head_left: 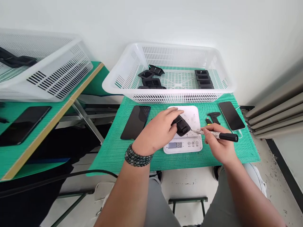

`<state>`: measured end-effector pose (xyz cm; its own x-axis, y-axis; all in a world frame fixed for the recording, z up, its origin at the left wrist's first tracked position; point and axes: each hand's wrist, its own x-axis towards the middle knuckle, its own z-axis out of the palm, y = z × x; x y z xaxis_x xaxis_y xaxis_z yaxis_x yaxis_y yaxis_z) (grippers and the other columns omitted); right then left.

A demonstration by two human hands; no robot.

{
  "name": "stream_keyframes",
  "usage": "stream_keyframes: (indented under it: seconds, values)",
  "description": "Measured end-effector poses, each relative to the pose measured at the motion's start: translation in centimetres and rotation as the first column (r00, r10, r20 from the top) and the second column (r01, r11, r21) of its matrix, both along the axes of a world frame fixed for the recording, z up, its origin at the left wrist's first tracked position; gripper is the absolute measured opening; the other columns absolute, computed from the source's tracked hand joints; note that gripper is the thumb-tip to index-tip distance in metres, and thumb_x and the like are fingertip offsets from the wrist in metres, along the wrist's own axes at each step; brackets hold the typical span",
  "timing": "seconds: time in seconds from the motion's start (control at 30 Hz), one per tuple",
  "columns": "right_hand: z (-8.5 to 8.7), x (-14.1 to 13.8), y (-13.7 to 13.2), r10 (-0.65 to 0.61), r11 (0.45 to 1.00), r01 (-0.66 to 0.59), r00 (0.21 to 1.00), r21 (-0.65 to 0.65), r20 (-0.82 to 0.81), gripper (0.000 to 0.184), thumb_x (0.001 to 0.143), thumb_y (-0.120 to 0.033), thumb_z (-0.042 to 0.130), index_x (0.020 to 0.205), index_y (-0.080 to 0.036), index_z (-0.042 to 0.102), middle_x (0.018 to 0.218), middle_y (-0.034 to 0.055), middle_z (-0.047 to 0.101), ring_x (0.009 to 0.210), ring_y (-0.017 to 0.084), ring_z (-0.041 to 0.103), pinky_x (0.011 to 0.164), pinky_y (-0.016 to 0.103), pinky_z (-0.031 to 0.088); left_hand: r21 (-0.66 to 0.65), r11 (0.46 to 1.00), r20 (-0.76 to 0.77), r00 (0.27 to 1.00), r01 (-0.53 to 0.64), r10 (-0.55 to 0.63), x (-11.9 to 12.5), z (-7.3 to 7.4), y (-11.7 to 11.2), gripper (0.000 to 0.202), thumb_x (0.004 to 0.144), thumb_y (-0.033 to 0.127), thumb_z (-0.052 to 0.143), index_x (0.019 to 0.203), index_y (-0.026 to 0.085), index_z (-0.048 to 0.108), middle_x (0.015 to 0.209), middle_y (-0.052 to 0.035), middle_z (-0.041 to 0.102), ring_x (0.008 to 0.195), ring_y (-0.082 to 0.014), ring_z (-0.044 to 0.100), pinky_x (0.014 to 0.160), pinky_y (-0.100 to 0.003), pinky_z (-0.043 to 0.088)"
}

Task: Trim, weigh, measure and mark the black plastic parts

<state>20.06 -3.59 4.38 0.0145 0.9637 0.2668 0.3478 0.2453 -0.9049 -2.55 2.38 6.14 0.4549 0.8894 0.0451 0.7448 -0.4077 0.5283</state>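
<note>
My left hand (163,127) is closed on a black plastic part (182,126), its fingers curled over the part's left and far edges. That part lies tilted on a white digital scale (193,115), whose display (175,145) appears to read 73.0 or 72.0. In my right hand (219,142) is a marker pen (216,134), gripped like a writing tool. The pen's tip points left and sits close to the part's right corner; whether it touches I cannot tell. Dark specks mark the scale's plate.
Behind the scale stands a white basket (175,96) holding several black parts (151,82). A dark phone (136,122) lies left; a caliper (214,117) and a cabled phone (232,116) lie right. Another table (58,119) at left bears a second basket (68,71) and a phone (26,124).
</note>
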Motion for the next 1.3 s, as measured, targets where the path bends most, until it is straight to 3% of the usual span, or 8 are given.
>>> stream_keyframes:
  seconds: [0.13, 0.27, 0.43, 0.63, 0.9, 1.13, 1.3]
  values:
    - [-0.2, -0.1, 0.0, 0.008, 1.000, -0.008, 1.000, -0.006, 0.003, 0.019, 0.094, -0.031, 0.062, 0.084, -0.021, 0.074, 0.069, 0.0012, 0.070, 0.058, 0.016, 0.060, 0.057, 0.030, 0.047, 0.023, 1.000, -0.031, 0.999, -0.013, 0.014, 0.6, 0.3, -0.2, 0.060, 0.098, 0.042, 0.057, 0.152, 0.017, 0.050, 0.156, -0.0135, 0.053, 0.144, -0.0358, 0.048, 0.120, -0.055, 0.044]
    - [-0.2, -0.1, 0.1, -0.007, 1.000, 0.007, 1.000, -0.013, 0.006, 0.020, 0.095, -0.033, 0.062, 0.086, -0.021, 0.075, 0.064, 0.0005, 0.065, 0.058, 0.016, 0.059, 0.058, 0.030, 0.048, 0.025, 0.997, -0.075, 0.995, -0.067, 0.069, 1.4, 0.3, -0.4, 0.071, 0.092, 0.051, 0.067, 0.152, 0.019, 0.048, 0.151, -0.0152, 0.055, 0.138, -0.0410, 0.050, 0.112, -0.059, 0.048]
    - [-0.2, -0.2, 0.2, -0.021, 1.000, 0.021, 1.000, -0.020, 0.007, 0.020, 0.094, -0.034, 0.062, 0.087, -0.021, 0.075, 0.063, 0.0005, 0.064, 0.059, 0.017, 0.060, 0.059, 0.031, 0.049, 0.025, 0.997, -0.094, 0.993, -0.076, 0.079, 1.8, -0.1, -0.3, 0.062, 0.094, 0.041, 0.062, 0.150, 0.016, 0.050, 0.144, -0.0163, 0.058, 0.136, -0.0406, 0.052, 0.113, -0.060, 0.047]
    - [-0.2, -0.1, 0.2, -0.020, 1.000, 0.020, 1.000, -0.001, 0.012, 0.017, 0.094, -0.032, 0.063, 0.088, -0.021, 0.074, 0.065, 0.0004, 0.066, 0.059, 0.017, 0.060, 0.060, 0.031, 0.050, -0.046, 0.996, 0.062, 0.996, 0.074, -0.071, 1.4, 0.1, -0.3, 0.063, 0.089, 0.013, 0.049, 0.152, 0.017, 0.046, 0.157, -0.0116, 0.051, 0.144, -0.0282, 0.050, 0.123, -0.047, 0.044]
    - [-0.3, -0.3, 0.0, 0.098, 0.995, -0.099, 0.994, 0.016, 0.054, 0.017, 0.096, -0.033, 0.064, 0.097, -0.022, 0.076, 0.076, 0.0033, 0.074, 0.066, 0.018, 0.068, 0.064, 0.032, 0.054, -0.022, 1.000, 0.090, 0.996, 0.016, -0.014, 0.6, 0.1, 0.0, 0.055, 0.090, 0.024, 0.056, 0.145, 0.019, 0.054, 0.153, -0.0107, 0.057, 0.141, -0.0302, 0.054, 0.120, -0.050, 0.047]
    - [-0.4, -0.8, 0.1, 0.146, 0.989, -0.148, 0.987, 0.031, 0.064, 0.017, 0.097, -0.031, 0.064, 0.100, -0.023, 0.078, 0.094, 0.0056, 0.081, 0.081, 0.021, 0.074, 0.072, 0.033, 0.058, -0.078, 0.995, 0.113, 0.992, 0.059, -0.050, 0.6, 0.0, 0.0, 0.051, 0.092, 0.025, 0.056, 0.143, 0.021, 0.056, 0.152, -0.0091, 0.058, 0.140, -0.0282, 0.056, 0.120, -0.047, 0.047]
    - [-0.6, -0.6, 0.0, 0.120, 0.993, -0.119, 0.991, -0.009, 0.064, 0.018, 0.096, -0.030, 0.062, 0.095, -0.021, 0.078, 0.084, 0.0050, 0.079, 0.071, 0.019, 0.071, 0.064, 0.032, 0.056, -0.091, 0.994, 0.125, 0.991, 0.067, -0.056, 0.7, 0.2, 0.0, 0.048, 0.092, 0.025, 0.055, 0.141, 0.023, 0.059, 0.151, -0.0090, 0.059, 0.139, -0.0289, 0.056, 0.119, -0.048, 0.048]
